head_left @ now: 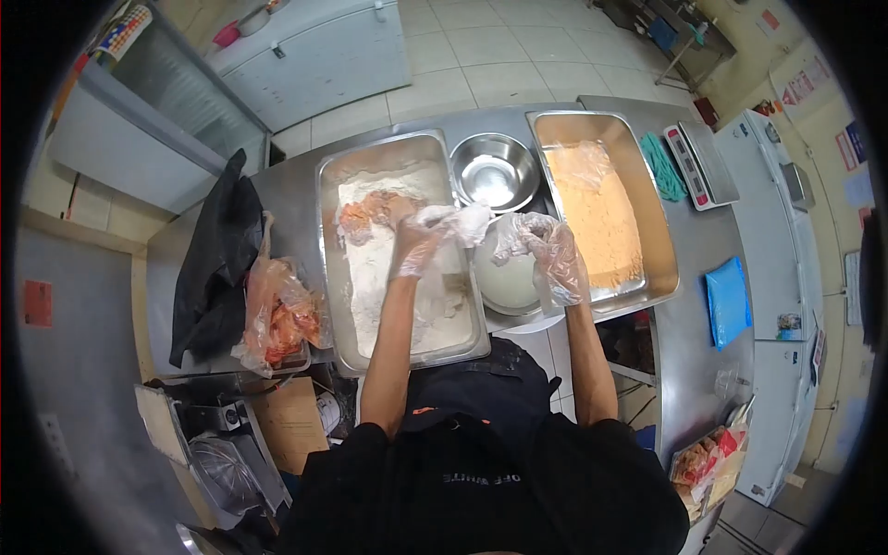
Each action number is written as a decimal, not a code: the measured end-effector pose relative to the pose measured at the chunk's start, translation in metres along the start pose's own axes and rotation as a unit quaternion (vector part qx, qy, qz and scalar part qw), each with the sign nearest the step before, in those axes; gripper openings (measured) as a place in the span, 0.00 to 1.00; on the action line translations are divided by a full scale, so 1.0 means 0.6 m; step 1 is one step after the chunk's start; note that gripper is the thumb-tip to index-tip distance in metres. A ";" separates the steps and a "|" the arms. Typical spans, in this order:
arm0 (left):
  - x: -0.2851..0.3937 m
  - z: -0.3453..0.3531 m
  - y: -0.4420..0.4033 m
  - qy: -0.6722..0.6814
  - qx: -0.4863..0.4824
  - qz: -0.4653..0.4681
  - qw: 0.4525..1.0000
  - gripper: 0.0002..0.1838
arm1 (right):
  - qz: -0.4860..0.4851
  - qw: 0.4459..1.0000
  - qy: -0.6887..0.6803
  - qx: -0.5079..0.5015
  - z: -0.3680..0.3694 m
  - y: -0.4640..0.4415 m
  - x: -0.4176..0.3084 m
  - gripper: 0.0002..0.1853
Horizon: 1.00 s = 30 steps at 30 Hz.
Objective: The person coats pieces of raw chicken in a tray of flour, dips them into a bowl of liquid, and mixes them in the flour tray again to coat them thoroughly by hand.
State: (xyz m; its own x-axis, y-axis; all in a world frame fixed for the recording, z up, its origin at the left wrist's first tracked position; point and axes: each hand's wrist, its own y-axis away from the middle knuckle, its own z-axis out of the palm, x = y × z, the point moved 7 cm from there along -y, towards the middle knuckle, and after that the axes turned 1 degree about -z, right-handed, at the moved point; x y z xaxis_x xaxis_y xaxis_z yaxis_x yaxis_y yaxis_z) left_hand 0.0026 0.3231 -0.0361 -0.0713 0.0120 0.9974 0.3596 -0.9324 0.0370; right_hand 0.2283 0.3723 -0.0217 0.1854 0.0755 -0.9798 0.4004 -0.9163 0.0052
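Note:
My left hand (418, 248), in a clear plastic glove, is at the right side of a steel tray of white flour (370, 296). Its fingers close around a flour-whitened piece (467, 225) whose kind is hard to tell. Orange-pink raw meat (375, 213) lies on the flour beside this hand. Gloved too, my right hand (555, 259) is above a bowl of whitish liquid (509, 285), fingers curled in toward the floured piece. The crumpled glove hides what they hold, if anything. Behind the hands stands a shiny steel bowl (497, 171).
On the right is a steel tray of orange crumbs (601, 213), with a teal cloth (663, 166), a scale (700, 165) and a blue packet (728, 302) beyond it. At left lie a bag of raw meat (287, 319) and a black plastic bag (217, 264).

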 end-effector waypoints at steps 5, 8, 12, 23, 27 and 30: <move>-0.137 0.123 -0.031 -0.127 -0.068 -0.057 0.988 0.09 | -0.124 0.947 0.286 0.075 -0.044 0.020 0.084 0.10; -0.192 0.161 -0.029 -0.217 -0.043 0.017 0.975 0.10 | -0.156 0.945 0.271 0.092 -0.041 0.036 0.156 0.08; -0.235 0.191 -0.008 -0.345 -0.039 0.037 0.937 0.09 | -0.144 0.940 0.284 0.123 -0.022 0.059 0.241 0.06; -0.265 0.226 0.059 -0.480 -0.088 0.187 0.852 0.07 | -0.113 0.936 0.324 0.078 0.003 0.087 0.267 0.06; -0.259 0.220 0.038 -0.455 -0.066 0.123 0.880 0.06 | -0.098 0.926 0.353 0.094 0.004 0.072 0.257 0.08; -0.262 0.204 0.014 -0.420 -0.003 0.109 0.901 0.09 | -0.051 0.927 0.352 0.115 -0.018 0.054 0.215 0.12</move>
State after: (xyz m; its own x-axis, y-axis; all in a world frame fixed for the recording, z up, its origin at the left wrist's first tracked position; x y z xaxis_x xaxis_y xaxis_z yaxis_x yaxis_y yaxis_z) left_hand 0.1307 0.3574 -0.1848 0.7306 0.0954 0.6761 0.2742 -0.9478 -0.1626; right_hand 0.2751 0.3566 -0.1455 0.7303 0.3297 -0.5984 0.2609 -0.9441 -0.2017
